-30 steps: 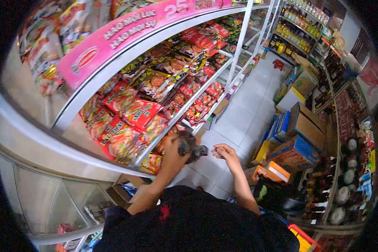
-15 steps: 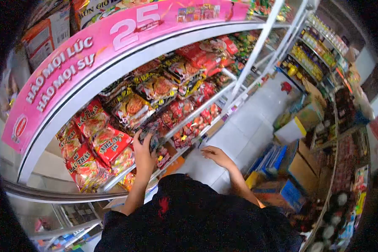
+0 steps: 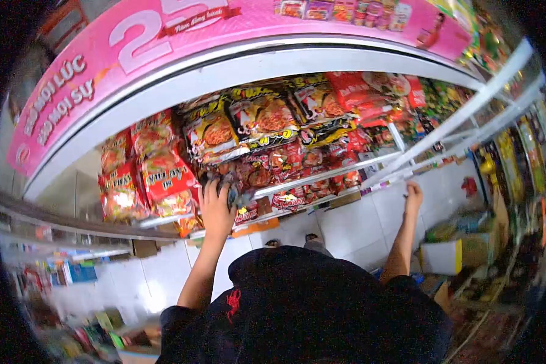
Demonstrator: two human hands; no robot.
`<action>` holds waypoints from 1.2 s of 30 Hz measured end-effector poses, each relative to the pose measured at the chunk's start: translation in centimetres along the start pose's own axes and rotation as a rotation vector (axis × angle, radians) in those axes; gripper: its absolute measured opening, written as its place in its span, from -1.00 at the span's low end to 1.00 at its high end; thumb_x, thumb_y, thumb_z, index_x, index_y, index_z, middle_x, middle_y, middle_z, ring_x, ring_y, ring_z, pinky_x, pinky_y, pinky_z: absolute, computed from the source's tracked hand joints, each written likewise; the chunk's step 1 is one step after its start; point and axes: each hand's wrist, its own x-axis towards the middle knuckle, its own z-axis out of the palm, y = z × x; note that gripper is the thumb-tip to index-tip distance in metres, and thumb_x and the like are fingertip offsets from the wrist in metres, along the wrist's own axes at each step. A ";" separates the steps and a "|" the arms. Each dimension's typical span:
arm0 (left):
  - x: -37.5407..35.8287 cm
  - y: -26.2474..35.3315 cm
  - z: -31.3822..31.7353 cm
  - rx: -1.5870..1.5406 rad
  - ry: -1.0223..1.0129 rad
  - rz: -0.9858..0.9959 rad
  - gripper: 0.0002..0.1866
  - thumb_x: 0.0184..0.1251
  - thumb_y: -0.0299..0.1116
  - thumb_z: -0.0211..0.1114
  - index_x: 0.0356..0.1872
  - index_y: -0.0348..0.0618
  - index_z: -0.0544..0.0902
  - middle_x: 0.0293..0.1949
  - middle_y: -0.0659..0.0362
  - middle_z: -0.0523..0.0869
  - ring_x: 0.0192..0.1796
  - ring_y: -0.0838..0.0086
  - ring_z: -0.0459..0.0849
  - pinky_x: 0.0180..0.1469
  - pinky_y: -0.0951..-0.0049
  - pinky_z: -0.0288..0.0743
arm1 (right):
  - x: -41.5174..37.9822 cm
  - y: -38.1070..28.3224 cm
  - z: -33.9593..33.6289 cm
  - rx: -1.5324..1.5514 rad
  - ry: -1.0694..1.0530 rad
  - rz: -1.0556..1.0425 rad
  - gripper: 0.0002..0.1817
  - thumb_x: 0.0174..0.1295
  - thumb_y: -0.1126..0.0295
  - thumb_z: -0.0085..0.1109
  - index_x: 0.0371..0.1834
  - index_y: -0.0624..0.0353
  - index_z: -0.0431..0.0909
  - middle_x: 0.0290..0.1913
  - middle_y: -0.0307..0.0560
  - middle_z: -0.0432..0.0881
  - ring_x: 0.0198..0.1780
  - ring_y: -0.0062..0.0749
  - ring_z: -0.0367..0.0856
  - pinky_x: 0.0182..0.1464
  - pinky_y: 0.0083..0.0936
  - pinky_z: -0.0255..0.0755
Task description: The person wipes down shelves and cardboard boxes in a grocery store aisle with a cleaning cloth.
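The left hand [image 3: 217,209], fingers curled around a dark bundle [image 3: 232,192] by the shelf rail [image 3: 321,178] and noodle packets [image 3: 167,176], handles it alone, the right hand [image 3: 414,195], grip unclear, having swung wide.

The only camera, worn on the person's head, looks steeply forward and down at the shelf [image 3: 285,57] of packets [image 3: 264,115] from close by. Its wide, round-edged view bends the shelf's rim into an arc, reaching the banner [image 3: 249,25] above the shelf, the floor [image 3: 352,225] below, and the wearer's shirt [image 3: 327,309] before it.
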 end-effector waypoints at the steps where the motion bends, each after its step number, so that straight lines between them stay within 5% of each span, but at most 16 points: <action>1: 0.0 0.7 0.7 0.021 0.028 -0.043 -0.41 -0.28 -0.46 0.31 -0.03 -0.13 0.41 0.07 -0.04 0.34 0.18 0.09 0.24 0.24 0.09 0.03 | 3.4 0.7 -0.3 -0.054 0.058 -0.095 -0.84 0.13 0.37 0.00 -0.29 0.13 0.55 -0.32 -0.22 0.57 -0.30 -0.59 0.46 -0.37 -0.63 0.34; 4: 0.4 3.0 2.9 -0.171 0.080 -0.205 -0.42 -0.25 -0.40 0.31 -0.03 -0.20 0.40 0.09 -0.10 0.29 0.14 -0.01 0.23 0.21 0.08 0.08 | 15.2 3.7 -1.5 -0.089 0.149 -0.483 -0.83 0.12 0.41 -0.01 -0.28 0.16 0.55 -0.30 -0.14 0.58 -0.27 -0.49 0.49 -0.24 -0.55 0.36; 6: 1.4 5.9 4.4 -0.153 0.107 -0.248 -0.44 -0.18 -0.30 0.28 -0.03 -0.23 0.41 0.09 -0.18 0.26 0.13 -0.10 0.21 0.20 0.05 0.09 | 16.9 -2.5 -1.7 -0.428 0.255 -0.344 -0.79 0.11 0.43 -0.03 -0.24 0.26 0.53 -0.26 -0.01 0.59 -0.21 -0.34 0.52 -0.10 -0.48 0.34; 8: 2.5 9.3 6.1 -0.147 0.124 -0.244 -0.46 -0.09 -0.17 0.27 -0.07 -0.25 0.43 0.09 -0.20 0.26 0.14 -0.08 0.20 0.19 0.06 0.11 | 22.5 -1.2 -1.8 -0.301 0.277 -0.248 -0.64 0.10 0.41 -0.02 -0.04 0.37 0.43 -0.08 0.17 0.53 -0.08 -0.13 0.50 0.02 -0.41 0.31; 11: 4.0 14.4 8.8 -0.131 0.097 -0.159 -0.47 -0.05 0.02 0.27 -0.17 -0.20 0.51 0.04 -0.18 0.33 0.12 -0.07 0.25 0.16 0.01 0.14 | 28.6 2.3 -0.9 -0.623 0.200 -0.659 -0.48 0.07 0.17 0.08 0.10 0.14 0.38 -0.05 0.21 0.49 0.01 0.02 0.44 0.07 -0.29 0.27; 13: 4.8 16.0 9.9 -0.209 0.187 -0.149 -0.58 -0.04 -0.15 0.29 -0.17 -0.16 0.49 0.04 -0.14 0.34 0.09 -0.10 0.27 0.13 0.05 0.19 | 27.9 1.3 1.0 -0.857 0.271 -0.269 -0.35 0.00 -0.07 0.04 0.09 0.14 0.38 -0.05 0.31 0.45 -0.04 0.19 0.41 -0.01 -0.12 0.29; 14: 5.0 15.7 10.1 -0.215 0.216 -0.182 -0.58 -0.07 -0.18 0.31 -0.18 -0.16 0.48 0.01 -0.13 0.36 0.06 -0.07 0.29 0.11 0.09 0.22 | 33.4 9.2 3.0 -1.033 0.827 -0.645 -0.25 -0.05 -0.25 -0.02 0.08 0.11 0.38 -0.15 0.24 0.47 -0.16 0.22 0.43 -0.12 0.04 0.31; 15: 5.1 15.2 10.3 -0.224 0.243 -0.211 -0.59 -0.10 -0.22 0.32 -0.19 -0.17 0.48 -0.03 -0.12 0.39 0.04 -0.03 0.32 0.08 0.12 0.24 | 31.5 6.9 3.5 -1.104 0.877 -0.899 -0.25 -0.01 -0.28 -0.11 0.06 0.13 0.38 -0.26 0.16 0.49 -0.24 0.16 0.44 -0.20 0.08 0.30; 17: 4.2 12.7 10.0 -0.231 0.293 -0.302 -0.60 -0.12 -0.27 0.33 -0.21 -0.18 0.48 -0.07 -0.11 0.42 0.01 0.02 0.36 0.06 0.16 0.26 | 34.4 7.7 5.1 -1.174 -0.024 -0.335 -0.28 0.00 -0.23 -0.03 0.01 0.19 0.39 -0.29 0.24 0.52 -0.24 0.19 0.47 -0.19 -0.02 0.32; 18: 3.6 11.3 9.2 -0.174 0.355 -0.386 -0.60 -0.14 -0.30 0.33 -0.22 -0.20 0.48 -0.09 -0.09 0.44 -0.01 0.05 0.38 0.04 0.17 0.28 | 30.2 2.3 5.9 -1.034 0.069 -0.381 -0.36 -0.04 -0.13 0.12 -0.19 0.30 0.45 -0.19 0.27 0.52 -0.09 0.02 0.48 -0.06 -0.22 0.35; 23: 3.3 8.8 7.8 0.007 0.534 -0.656 -0.62 -0.12 -0.27 0.34 -0.25 -0.19 0.49 -0.22 -0.06 0.45 -0.10 0.06 0.40 -0.06 0.19 0.31 | 30.0 5.1 8.3 -0.474 -0.025 -0.651 -0.57 0.07 0.12 0.12 -0.19 0.30 0.45 -0.23 0.18 0.54 -0.18 0.02 0.49 -0.09 -0.21 0.33; 25: 4.3 11.8 8.2 -0.028 0.371 -0.643 -0.55 -0.10 -0.13 0.33 -0.21 -0.21 0.50 -0.14 -0.06 0.45 -0.08 0.06 0.41 -0.05 0.17 0.32 | 31.9 10.6 9.6 -0.114 -0.235 -0.705 -0.63 0.07 0.23 0.13 -0.14 0.24 0.40 -0.30 0.08 0.52 -0.24 0.01 0.47 -0.13 -0.25 0.32; 26: 4.6 13.5 8.9 -0.074 0.385 -0.507 -0.52 -0.11 -0.08 0.33 -0.22 -0.20 0.50 -0.14 -0.08 0.44 -0.07 0.04 0.39 -0.03 0.15 0.31 | 25.2 5.7 8.0 -0.292 -0.024 -0.950 -0.65 0.12 0.24 0.09 -0.11 0.23 0.38 -0.30 0.03 0.51 -0.17 -0.08 0.46 -0.06 -0.32 0.31; 29: 4.5 15.9 10.0 -0.053 0.339 -0.299 -0.54 -0.19 -0.12 0.38 -0.27 -0.14 0.48 -0.22 -0.05 0.43 -0.10 0.04 0.40 -0.04 0.15 0.31 | 22.3 4.5 7.9 -0.305 0.025 -0.805 -0.70 0.13 0.25 0.08 -0.17 0.21 0.42 -0.23 0.00 0.52 -0.12 -0.15 0.45 -0.03 -0.36 0.30; 35: 1.9 7.0 6.4 0.062 0.347 -0.587 -0.52 -0.22 -0.32 0.39 -0.15 -0.14 0.49 -0.18 -0.04 0.47 -0.11 0.09 0.44 -0.06 0.21 0.34 | 19.2 1.9 7.1 -0.213 0.016 -0.418 -0.79 0.15 0.27 0.07 -0.31 0.18 0.49 -0.09 -0.07 0.53 -0.02 -0.28 0.45 0.04 -0.43 0.26; 36: 1.7 6.5 6.2 0.100 0.398 -0.636 -0.50 -0.22 -0.32 0.39 -0.12 -0.13 0.49 -0.19 -0.03 0.48 -0.10 0.11 0.44 -0.06 0.23 0.35 | 21.7 4.7 7.7 -0.097 -0.035 -0.648 -0.79 0.14 0.28 0.06 -0.29 0.19 0.48 -0.09 -0.09 0.53 0.00 -0.25 0.44 0.07 -0.43 0.24</action>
